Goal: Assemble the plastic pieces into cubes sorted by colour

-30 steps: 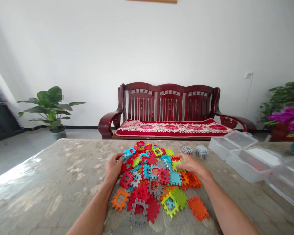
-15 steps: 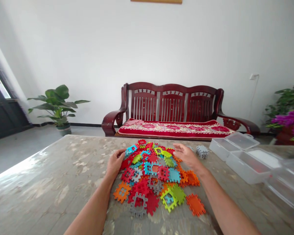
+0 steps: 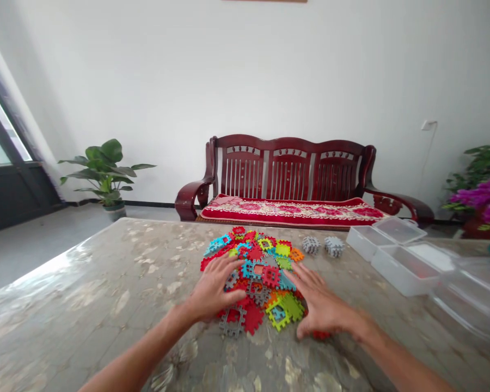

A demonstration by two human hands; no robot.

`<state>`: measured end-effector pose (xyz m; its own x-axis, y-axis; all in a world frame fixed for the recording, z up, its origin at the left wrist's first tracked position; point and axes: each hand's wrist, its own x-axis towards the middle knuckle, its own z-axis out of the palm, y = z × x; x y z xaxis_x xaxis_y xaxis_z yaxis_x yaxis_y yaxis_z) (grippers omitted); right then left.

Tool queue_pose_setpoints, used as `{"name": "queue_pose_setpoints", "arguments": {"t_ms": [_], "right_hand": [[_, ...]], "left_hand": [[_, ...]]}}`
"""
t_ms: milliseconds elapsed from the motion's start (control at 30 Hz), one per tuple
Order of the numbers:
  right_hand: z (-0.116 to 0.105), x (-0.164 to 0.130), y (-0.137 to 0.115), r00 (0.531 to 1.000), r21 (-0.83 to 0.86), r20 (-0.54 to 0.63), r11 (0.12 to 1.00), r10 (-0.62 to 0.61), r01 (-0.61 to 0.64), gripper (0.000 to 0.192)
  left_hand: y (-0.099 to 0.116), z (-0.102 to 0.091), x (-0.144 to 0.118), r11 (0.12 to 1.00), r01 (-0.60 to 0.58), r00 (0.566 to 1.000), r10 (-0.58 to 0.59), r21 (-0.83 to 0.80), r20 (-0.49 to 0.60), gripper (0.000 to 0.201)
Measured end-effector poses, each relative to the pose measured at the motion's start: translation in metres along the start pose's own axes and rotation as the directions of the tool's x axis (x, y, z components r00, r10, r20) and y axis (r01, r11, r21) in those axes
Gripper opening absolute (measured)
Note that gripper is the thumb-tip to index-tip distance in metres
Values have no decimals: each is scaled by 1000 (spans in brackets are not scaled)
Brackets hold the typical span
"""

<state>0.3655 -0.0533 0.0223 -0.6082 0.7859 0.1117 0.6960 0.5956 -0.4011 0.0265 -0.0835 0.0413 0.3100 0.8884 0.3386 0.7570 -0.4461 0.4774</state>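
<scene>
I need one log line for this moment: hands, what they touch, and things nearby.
left hand: flat on tile pile | right hand: flat on pile's near edge | beside: two grey cubes, clear boxes | surface: table

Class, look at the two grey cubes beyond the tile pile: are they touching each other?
Apart. The head view shows bare table between left grey cube and right grey cube.

both forearms are bare up to the frame's lower edge, with no sleeve showing. the left hand [image 3: 212, 291] and the right hand [image 3: 320, 307] wear no gloves, rings or watch.
</scene>
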Motion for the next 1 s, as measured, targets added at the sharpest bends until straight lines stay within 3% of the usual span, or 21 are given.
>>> {"name": "queue_pose_setpoints", "arguments": {"t_ms": [100, 167, 300, 400, 500, 567, 733, 900, 1000], "right_hand": [[9, -6, -12, 998, -72, -14, 995, 61, -62, 116], [8, -4, -19, 997, -116, -29, 991, 65, -68, 100], [1, 1, -25, 993, -180, -97, 982, -74, 56, 71], [2, 5, -19, 966, -184, -165, 968, -202, 171, 47], [5, 13, -12, 934, -139, -257, 966, -247, 217, 32], [6, 22, -13, 934, -93, -311, 983, -177, 156, 24], [-3, 56, -19, 924, 113, -346, 985, 161, -130, 16], [-18, 84, -8, 917, 357, -355, 933, 181, -46, 34], [-22, 84, 9, 873, 427, -416, 902, 255, -60, 40]], "left_hand": [[31, 21, -22, 979, -151, 983, 135, 140, 123, 90], [43, 33, -29, 959, -190, 974, 158, 212, 160, 94], [49, 43, -28, 939, -187, 980, 158, 290, 122, 68], [48, 41, -23, 928, -224, 975, 211, 299, 73, 42], [44, 39, -18, 919, -260, 965, 255, 295, 55, 30], [40, 38, -15, 922, -263, 964, 262, 286, 40, 25], [25, 31, 0, 935, -198, 976, 214, 293, -25, 18], [12, 13, 24, 964, -61, 980, 107, 259, -167, 14], [1, 6, 35, 974, 78, 971, -26, 214, -236, 16]]}}
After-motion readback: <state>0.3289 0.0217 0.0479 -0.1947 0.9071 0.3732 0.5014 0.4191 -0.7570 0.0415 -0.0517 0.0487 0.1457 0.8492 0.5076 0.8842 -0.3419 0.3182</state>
